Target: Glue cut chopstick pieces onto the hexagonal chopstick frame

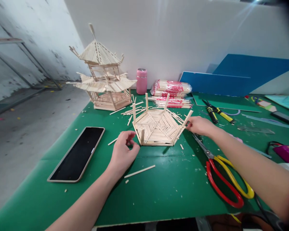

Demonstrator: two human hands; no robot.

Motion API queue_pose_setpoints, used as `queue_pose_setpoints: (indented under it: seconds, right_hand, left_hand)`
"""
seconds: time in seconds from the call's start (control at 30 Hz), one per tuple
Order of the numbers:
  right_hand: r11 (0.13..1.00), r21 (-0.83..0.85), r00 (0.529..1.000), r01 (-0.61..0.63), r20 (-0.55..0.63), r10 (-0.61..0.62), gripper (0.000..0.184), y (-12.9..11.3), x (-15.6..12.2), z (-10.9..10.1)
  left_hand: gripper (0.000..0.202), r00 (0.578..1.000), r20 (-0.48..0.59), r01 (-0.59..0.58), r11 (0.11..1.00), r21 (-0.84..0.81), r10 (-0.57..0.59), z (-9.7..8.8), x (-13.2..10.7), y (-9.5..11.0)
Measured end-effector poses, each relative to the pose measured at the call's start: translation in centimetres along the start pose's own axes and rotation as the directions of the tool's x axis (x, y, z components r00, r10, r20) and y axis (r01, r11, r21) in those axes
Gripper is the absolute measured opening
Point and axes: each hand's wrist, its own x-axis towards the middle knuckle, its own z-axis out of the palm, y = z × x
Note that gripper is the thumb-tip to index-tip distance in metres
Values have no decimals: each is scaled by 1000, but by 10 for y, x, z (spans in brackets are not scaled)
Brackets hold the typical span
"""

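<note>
L hand (125, 148) half-curled, empty, L of stick base (156, 127); R hand (200, 124) near-pinched at its R edge, hold unclear, so prob best brace base w/ L.

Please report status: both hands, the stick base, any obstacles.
Left hand loosely curled beside stick base. Right hand at its right-side post, grip unclear. Base hexagonal, posts at corners. Scissors near right forearm, perhaps in the way.

No lettering or numbers can be read.

Hexagonal stick base (157, 127), corner posts (146, 102) upward, on table (173, 195)
</note>
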Motion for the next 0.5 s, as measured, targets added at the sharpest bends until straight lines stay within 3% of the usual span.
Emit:
queue_pose_setpoints:
  seconds: [0.07,0.13,0.23,0.27,0.33,0.4,0.5]
  right_hand:
    - [1000,7,1000,8,-6,-8,26,0,-1,0]
    - [1000,19,1000,18,-15,-18,26,-1,-3,0]
    - [999,42,999,34,-41,-32,26,1,-6,-4]
    - [998,48,998,37,-57,-34,26,3,-7,-6]
    - [998,54,995,35,-95,-30,26,8,-9,-11]
    - [998,54,992,22,-129,-15,25,14,-9,-17]
    - [999,49,988,-5,-154,12,26,20,-6,-24]
  left_hand:
    - [13,1000,-21,-6,999,49,7,-11,-9,5]
    - [2,982,121,-165,971,173,146,-20,-20,10]
    - [11,836,470,-451,842,296,283,-26,-35,14]
    - [14,782,556,-519,788,332,281,-25,-38,15]
    - [22,717,648,-608,686,399,258,-21,-41,15]
    - [25,694,679,-646,624,439,240,-17,-40,16]
    - [24,700,671,-648,613,452,245,-13,-36,17]
